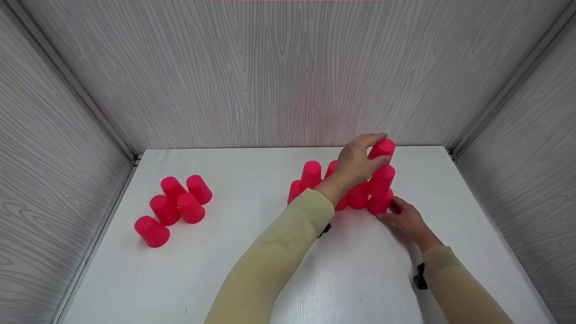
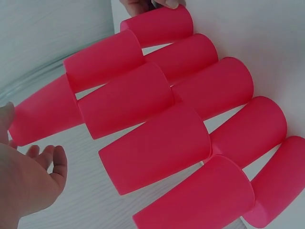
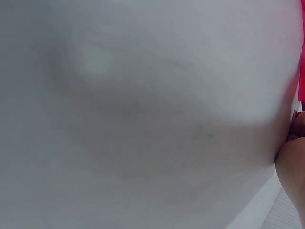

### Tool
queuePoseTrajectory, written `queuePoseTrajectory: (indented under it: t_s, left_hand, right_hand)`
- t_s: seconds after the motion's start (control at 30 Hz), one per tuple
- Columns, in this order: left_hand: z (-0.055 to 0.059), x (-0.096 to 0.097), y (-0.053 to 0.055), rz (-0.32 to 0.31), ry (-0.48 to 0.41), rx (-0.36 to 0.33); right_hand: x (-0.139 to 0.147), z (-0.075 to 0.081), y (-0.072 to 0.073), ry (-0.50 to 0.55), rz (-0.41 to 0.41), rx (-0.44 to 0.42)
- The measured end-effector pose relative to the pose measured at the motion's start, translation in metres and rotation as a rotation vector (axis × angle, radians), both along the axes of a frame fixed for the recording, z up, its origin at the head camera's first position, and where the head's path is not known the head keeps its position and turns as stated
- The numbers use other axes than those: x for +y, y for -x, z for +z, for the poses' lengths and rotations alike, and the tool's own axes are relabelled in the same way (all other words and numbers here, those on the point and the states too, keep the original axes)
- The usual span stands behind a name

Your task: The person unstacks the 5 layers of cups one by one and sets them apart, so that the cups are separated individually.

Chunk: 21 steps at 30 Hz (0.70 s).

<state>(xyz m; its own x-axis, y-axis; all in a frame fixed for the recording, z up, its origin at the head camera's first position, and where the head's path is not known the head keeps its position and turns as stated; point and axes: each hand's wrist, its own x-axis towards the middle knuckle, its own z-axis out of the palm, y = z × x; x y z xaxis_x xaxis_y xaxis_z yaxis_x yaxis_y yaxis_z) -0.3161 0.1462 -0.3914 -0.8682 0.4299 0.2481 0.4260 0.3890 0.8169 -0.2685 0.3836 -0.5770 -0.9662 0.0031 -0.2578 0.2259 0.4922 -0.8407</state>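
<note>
Red plastic cups stand upside down in a stacked wall of three tiers. At its right end my left hand (image 1: pixel 357 159) holds the single top-tier cup (image 1: pixel 382 148) between thumb and fingers. That top cup (image 2: pixel 45 112) rests on the second tier in the left wrist view. My right hand (image 1: pixel 408 220) grips the rightmost bottom cup (image 1: pixel 379 202) low down, thumb in front and fingers at its side. A second-tier cup (image 1: pixel 381 178) sits above it. The left forearm hides part of the wall in the head view. Only an edge of the right hand (image 3: pixel 293 160) shows in the right wrist view.
Several more red cups (image 1: pixel 165 210) stand upside down in a loose group on the left of the white table (image 1: pixel 243 180). Grey wood-grain panels (image 1: pixel 270 72) enclose the table at the back and both sides.
</note>
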Motion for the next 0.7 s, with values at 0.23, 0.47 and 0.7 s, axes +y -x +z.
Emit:
queuePoseTrajectory:
  t_s: [0.23,0.47,0.7]
  left_hand:
    - [-0.003,0.004,-0.001,0.01,-0.011,-0.032]
    - [-0.001,-0.003,-0.007,0.018,-0.074,0.011]
    - [0.004,-0.033,-0.019,0.038,-0.158,0.12]
  right_hand:
    - [0.002,-0.003,0.0,0.013,0.002,0.008]
    - [0.002,-0.001,-0.002,0.014,0.012,0.013]
    - [0.002,0.0,-0.002,-0.012,0.004,-0.006]
